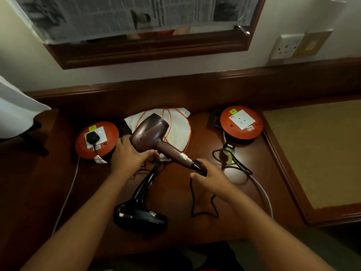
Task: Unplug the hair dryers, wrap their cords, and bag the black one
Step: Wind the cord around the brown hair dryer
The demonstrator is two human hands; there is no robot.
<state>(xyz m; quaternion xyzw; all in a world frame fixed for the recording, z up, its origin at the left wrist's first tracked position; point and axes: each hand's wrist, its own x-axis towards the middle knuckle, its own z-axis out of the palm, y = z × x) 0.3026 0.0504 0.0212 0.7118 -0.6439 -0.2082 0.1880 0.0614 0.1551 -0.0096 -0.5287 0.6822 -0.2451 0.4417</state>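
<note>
We are holding the brown hair dryer point(151, 132) above the desk point(244, 202).

Our left hand point(128, 155) is gripping its body; our right hand point(208, 178) is pinching its cord point(195, 202) at the handle's end. The black hair dryer point(139, 216) is lying below, its plug point(92, 138) sitting in the left socket reel point(96, 139).

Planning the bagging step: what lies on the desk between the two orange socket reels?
In the head view, between the left reel and right reel: a white drawstring bag, with the brown dryer held over it.

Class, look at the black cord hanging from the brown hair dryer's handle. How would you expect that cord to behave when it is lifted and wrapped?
The black cord is probably floppy: it droops from the brown hair dryer and lies in loose bends on the desk. Those kinks suggest it may spring back rather than stay wrapped. The right hand grips it near the handle, so it likely trails when lifted.
</note>
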